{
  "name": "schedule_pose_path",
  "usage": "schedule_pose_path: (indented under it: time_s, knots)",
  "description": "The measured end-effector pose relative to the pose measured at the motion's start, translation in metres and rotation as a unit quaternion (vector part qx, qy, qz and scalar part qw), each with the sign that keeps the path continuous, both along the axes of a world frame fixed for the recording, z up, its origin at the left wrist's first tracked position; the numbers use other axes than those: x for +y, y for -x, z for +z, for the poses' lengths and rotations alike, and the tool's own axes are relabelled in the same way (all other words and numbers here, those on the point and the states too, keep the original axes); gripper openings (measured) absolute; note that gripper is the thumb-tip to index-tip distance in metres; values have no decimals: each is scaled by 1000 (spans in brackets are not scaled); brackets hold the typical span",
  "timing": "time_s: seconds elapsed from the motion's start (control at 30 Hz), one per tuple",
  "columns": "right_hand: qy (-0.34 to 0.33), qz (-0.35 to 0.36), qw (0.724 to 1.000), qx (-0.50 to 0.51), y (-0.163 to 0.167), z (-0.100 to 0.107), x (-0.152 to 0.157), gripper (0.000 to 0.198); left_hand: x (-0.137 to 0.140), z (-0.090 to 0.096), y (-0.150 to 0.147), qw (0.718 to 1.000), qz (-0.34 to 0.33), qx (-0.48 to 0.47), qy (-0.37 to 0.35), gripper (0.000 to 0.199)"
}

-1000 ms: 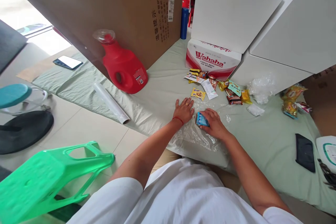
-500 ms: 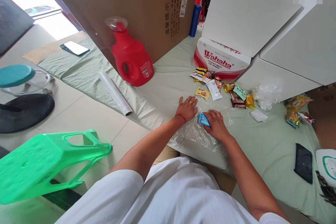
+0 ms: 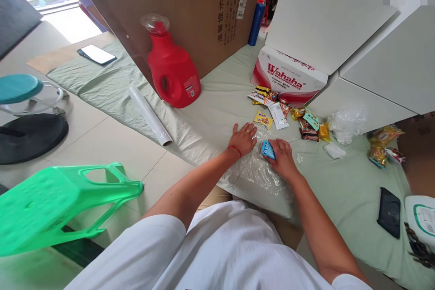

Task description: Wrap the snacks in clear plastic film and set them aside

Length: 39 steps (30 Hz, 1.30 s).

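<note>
Writing: the carton (image 3: 304,84) reads "Wahaha" in red, with "PURIFIED WATER FOR DRINKING" beneath; the brown box (image 3: 190,13) bears the heading "温馨提示", its smaller lines too fine to read, and a white sticker (image 3: 243,0) with a barcode. The label on the red jug (image 3: 175,65) is illegible at this size, as is the lettering on the yellow packet (image 3: 263,119) and on the snacks (image 3: 309,132) in front of the carton. Hands: the left hand (image 3: 243,139) lies palm down, fingers spread, holding nothing, pressed on the left edge of the clear film (image 3: 260,176). The right hand (image 3: 282,156) is curled narrowly around the right side of the blue packet (image 3: 268,150), gripping it. The blue packet is on the film, between the hands, just beside the left fingertips and below the yellow packet. Obscured: the right hand covers part of the blue packet, whose print cannot be made out; the film's outline is lost against the sheet (image 3: 217,99); the green stool (image 3: 47,204) is cut off at the left edge; pixelation masks the upper right corner.
</note>
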State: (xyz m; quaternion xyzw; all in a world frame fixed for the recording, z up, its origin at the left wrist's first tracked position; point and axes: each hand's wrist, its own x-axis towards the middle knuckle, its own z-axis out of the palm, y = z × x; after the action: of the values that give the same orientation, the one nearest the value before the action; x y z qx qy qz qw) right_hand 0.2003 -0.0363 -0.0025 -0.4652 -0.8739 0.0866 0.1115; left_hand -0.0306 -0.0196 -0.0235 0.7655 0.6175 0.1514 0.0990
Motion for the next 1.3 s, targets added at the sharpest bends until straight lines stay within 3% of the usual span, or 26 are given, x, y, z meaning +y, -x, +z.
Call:
schedule_pose_path:
  time_s: [0.1, 0.2, 0.4, 0.53, 0.6, 0.67, 0.73, 0.8, 0.83, 0.9, 0.97, 1.03, 1.13, 1.3]
  knots:
    - [22, -8, 999, -27, 3, -5, -2, 74, 0, 0, 0, 1000, 1, -1, -3, 56]
    - [24, 6, 1000, 14, -3, -7, -5, 87, -1, 0, 0, 1000, -2, -2, -8, 55]
    - [36, 47, 997, 48, -9, -2, 0, 57, -2, 1, 1, 1000, -1, -14, -1, 54]
    - [12, 32, 994, 101, -18, 10, -1, 64, 5, 3, 10, 997, 7, -70, 21, 53]
    - [-1, 12, 989, 148, -32, 20, -13, 57, 10, 5, 20, 994, 23, -108, 18, 53]
    - [9, -17, 982, 190, -51, 28, -36, 41, 9, 11, 31, 989, 41, -136, -29, 52]
    - [34, -41, 976, 211, -70, 31, -68, 29, -3, 19, 43, 980, 45, -153, -121, 49]
    - [56, -46, 976, 203, -83, 28, -103, 25, -27, 26, 53, 963, 5, -166, -211, 41]
    - [65, -43, 978, 193, -86, 24, -119, 28, -42, 29, 57, 958, -48, -170, -226, 38]
    - [68, -32, 982, 176, -87, 12, -143, 37, -76, 28, 63, 946, -188, -170, -202, 35]
    - [52, -21, 984, 170, -84, 0, -156, 38, -105, 20, 68, 942, -270, -144, -142, 35]
    - [26, -23, 984, 177, -78, -10, -158, 25, -124, 8, 74, 949, -278, -116, -88, 36]
    - [7, -37, 981, 190, -73, -13, -151, 15, -131, -4, 84, 959, -259, -108, -41, 26]
    - [81, -36, 976, 197, -78, 11, -132, 17, -113, 2, 92, 956, -259, -136, -13, 20]
